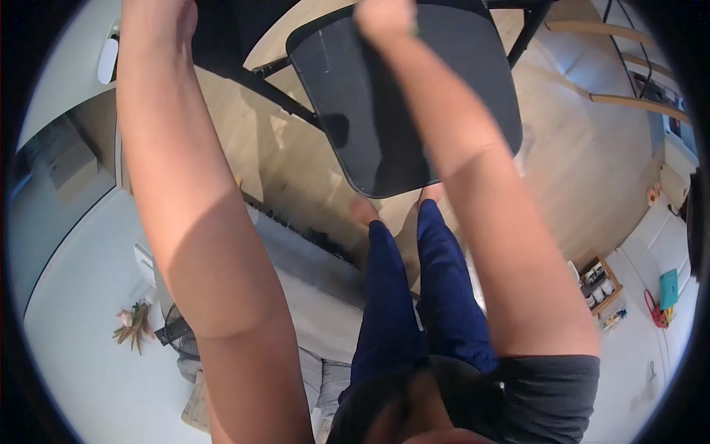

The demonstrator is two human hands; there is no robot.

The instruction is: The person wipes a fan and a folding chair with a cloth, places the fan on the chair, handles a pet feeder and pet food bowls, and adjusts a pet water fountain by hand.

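Observation:
Both of my arms stretch up toward the top edge of the head view. Only a small part of my left hand (166,9) shows at the upper left; its fingers are cut off by the frame. Blurred by motion, my right hand (386,18) is over the far edge of a black chair seat (392,111); its fingers cannot be made out. The seat's dark frame (259,87) runs off to its left. My bare feet (364,210) are on the floor at the seat's near edge.
Pale wood floor (577,155) surrounds the chair. A grey rug (318,251) lies left of my legs. Wooden bars (629,100) are at the upper right, a wooden box with jars (600,287) at the right, and a dried plant (137,325) at the left.

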